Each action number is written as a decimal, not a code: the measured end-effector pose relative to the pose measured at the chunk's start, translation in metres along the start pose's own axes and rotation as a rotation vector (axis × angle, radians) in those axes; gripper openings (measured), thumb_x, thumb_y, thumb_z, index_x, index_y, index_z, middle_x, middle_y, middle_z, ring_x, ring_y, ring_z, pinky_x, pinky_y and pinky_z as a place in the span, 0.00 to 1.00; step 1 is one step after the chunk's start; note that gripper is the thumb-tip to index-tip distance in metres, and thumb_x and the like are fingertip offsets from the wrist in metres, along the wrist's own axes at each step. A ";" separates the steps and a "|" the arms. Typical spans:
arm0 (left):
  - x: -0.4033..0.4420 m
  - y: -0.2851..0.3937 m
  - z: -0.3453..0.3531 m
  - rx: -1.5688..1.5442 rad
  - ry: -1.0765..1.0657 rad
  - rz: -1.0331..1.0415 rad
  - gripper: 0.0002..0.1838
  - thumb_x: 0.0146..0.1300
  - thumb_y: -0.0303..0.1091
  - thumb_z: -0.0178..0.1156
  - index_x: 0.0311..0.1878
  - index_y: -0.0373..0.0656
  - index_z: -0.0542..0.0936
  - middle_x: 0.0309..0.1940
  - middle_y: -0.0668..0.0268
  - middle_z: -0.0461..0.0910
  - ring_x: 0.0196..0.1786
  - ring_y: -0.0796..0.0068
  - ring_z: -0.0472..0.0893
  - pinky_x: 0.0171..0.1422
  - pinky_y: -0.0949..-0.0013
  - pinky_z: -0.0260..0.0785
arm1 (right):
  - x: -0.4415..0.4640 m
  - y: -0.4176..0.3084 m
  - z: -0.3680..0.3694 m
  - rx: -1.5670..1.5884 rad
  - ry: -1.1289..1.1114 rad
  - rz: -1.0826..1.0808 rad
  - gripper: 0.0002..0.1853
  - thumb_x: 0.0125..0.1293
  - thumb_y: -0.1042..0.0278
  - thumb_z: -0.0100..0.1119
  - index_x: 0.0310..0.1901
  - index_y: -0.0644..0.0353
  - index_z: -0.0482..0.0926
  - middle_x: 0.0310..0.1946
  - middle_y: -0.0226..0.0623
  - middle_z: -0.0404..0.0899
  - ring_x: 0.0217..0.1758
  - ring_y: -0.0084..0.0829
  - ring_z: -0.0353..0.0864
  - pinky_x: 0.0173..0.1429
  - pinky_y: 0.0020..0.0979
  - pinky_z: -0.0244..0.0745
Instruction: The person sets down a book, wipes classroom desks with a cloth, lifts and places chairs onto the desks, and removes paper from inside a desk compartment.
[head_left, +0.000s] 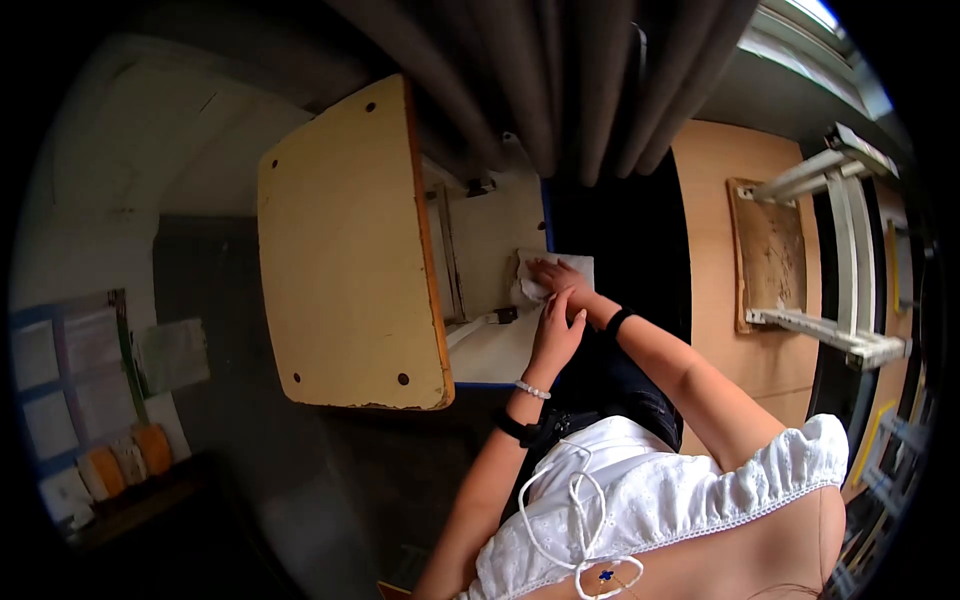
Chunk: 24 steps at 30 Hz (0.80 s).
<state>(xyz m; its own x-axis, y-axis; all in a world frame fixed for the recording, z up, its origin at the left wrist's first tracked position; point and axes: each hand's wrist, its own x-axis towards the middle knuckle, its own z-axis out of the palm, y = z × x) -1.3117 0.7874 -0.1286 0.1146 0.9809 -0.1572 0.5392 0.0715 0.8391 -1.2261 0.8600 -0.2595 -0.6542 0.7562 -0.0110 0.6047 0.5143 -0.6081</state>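
Note:
My right hand lies on a white cloth or paper, its fingers stretched out over the near part of it. The cloth rests at the blue-edged side of a pale tabletop. Just below, my left hand reaches up with fingers extended, and their tips are at or touching my right wrist. I see nothing held in the left hand. To the left of both hands, a cream wooden seat or panel with dark screw spots and a chipped edge covers part of the tabletop.
Dark grey curtains hang at the back. On the right, a light wooden table bears an upturned stool with white legs. Papers and orange-and-white objects are by the left wall.

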 end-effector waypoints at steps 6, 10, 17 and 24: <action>0.003 -0.019 -0.009 -0.010 0.099 -0.191 0.31 0.59 0.32 0.56 0.65 0.43 0.57 0.64 0.50 0.58 0.65 0.53 0.60 0.67 0.61 0.54 | 0.068 0.027 -0.040 -0.076 0.124 0.047 0.29 0.51 0.69 0.58 0.58 0.56 0.67 0.61 0.43 0.63 0.64 0.39 0.62 0.62 0.37 0.60; 0.000 -0.024 -0.012 0.089 0.196 -0.217 0.33 0.57 0.31 0.56 0.65 0.41 0.55 0.64 0.43 0.53 0.67 0.46 0.54 0.69 0.56 0.50 | 0.097 0.033 -0.042 0.018 0.259 0.148 0.33 0.48 0.68 0.62 0.59 0.61 0.65 0.58 0.48 0.65 0.62 0.46 0.63 0.63 0.41 0.59; 0.025 -0.033 -0.006 0.317 0.207 -0.168 0.33 0.57 0.31 0.57 0.65 0.36 0.56 0.65 0.46 0.53 0.67 0.50 0.54 0.69 0.55 0.47 | 0.059 0.008 -0.022 0.141 0.247 0.045 0.33 0.47 0.57 0.64 0.53 0.67 0.66 0.65 0.47 0.55 0.70 0.42 0.51 0.70 0.45 0.49; 0.067 -0.098 0.016 0.670 0.056 -0.062 0.36 0.53 0.28 0.56 0.64 0.31 0.54 0.64 0.43 0.53 0.67 0.46 0.53 0.70 0.53 0.45 | 0.056 0.017 0.013 0.198 0.449 0.110 0.18 0.55 0.63 0.55 0.46 0.65 0.69 0.63 0.42 0.60 0.67 0.38 0.57 0.68 0.45 0.53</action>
<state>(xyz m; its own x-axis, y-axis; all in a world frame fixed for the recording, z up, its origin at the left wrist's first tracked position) -1.3437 0.8428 -0.2296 0.0328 0.9877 -0.1528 0.9464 0.0184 0.3224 -1.2583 0.9055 -0.2804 -0.3055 0.9234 0.2325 0.5331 0.3682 -0.7617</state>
